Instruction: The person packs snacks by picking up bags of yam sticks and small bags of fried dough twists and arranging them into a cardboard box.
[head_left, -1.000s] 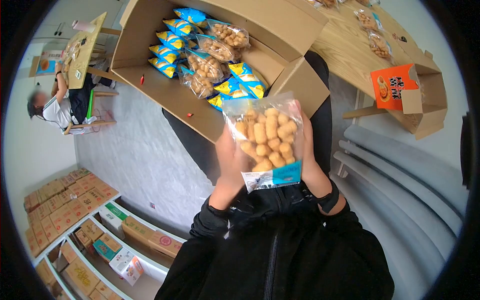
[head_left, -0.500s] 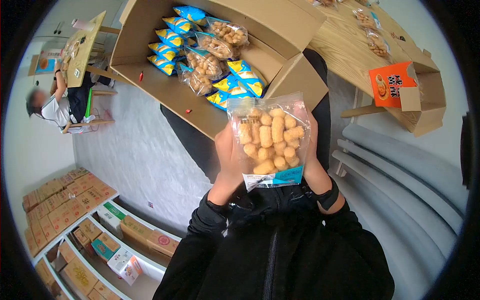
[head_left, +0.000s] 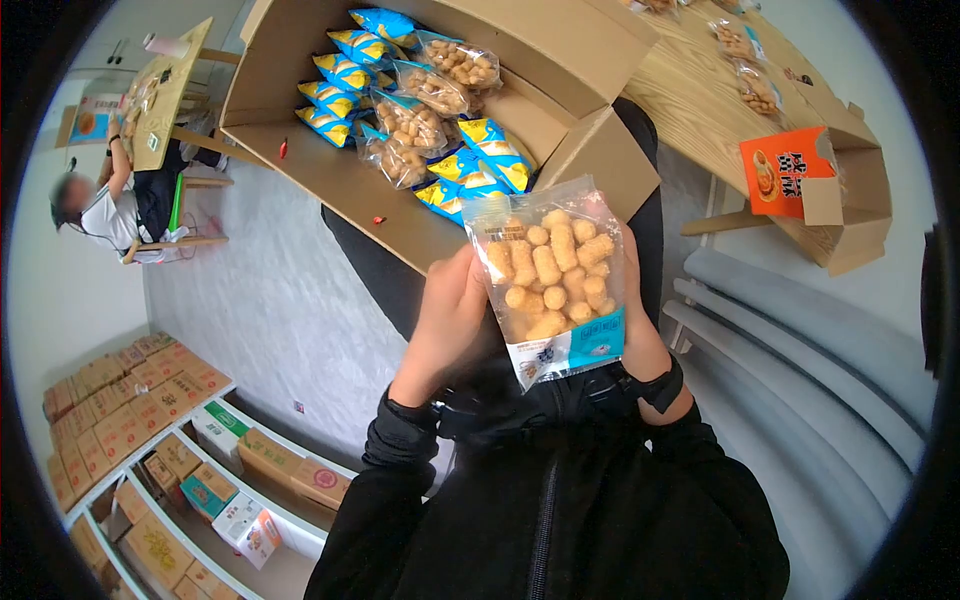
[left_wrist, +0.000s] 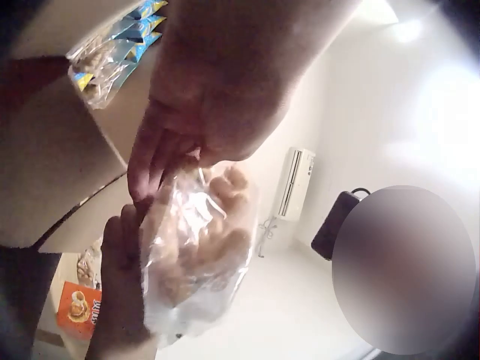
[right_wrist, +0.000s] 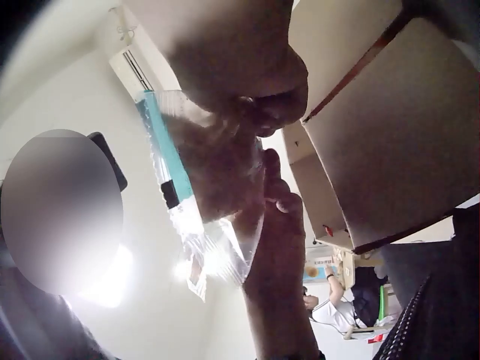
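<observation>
A clear bag of golden puffed snacks [head_left: 548, 265] with a blue and white lower band is held up in front of my chest, slightly tilted. My left hand [head_left: 447, 308] grips its left edge, the thumb near the front. On the opposite edge, my right hand [head_left: 643, 325] holds the bag, its fingers mostly hidden behind it. Seen from the left wrist, the curled fingers [left_wrist: 150, 161] of the left hand meet the back of the bag. Just beyond the bag, an open cardboard box [head_left: 570, 128] holds blue-and-yellow packets [head_left: 490, 155] and several clear snack bags [head_left: 408, 125].
A wooden table [head_left: 690, 100] at the upper right carries more snack bags [head_left: 757, 88] and an orange-fronted carton [head_left: 790, 172]. Stacked boxes [head_left: 130, 420] and shelves [head_left: 290, 515] stand lower left. Another person [head_left: 105, 215] sits at a far table [head_left: 165, 110].
The bag has shifted a little to the right and tilted, its lower edge now slanting up to the right. My left hand has turned slightly and shows more at the left edge.
</observation>
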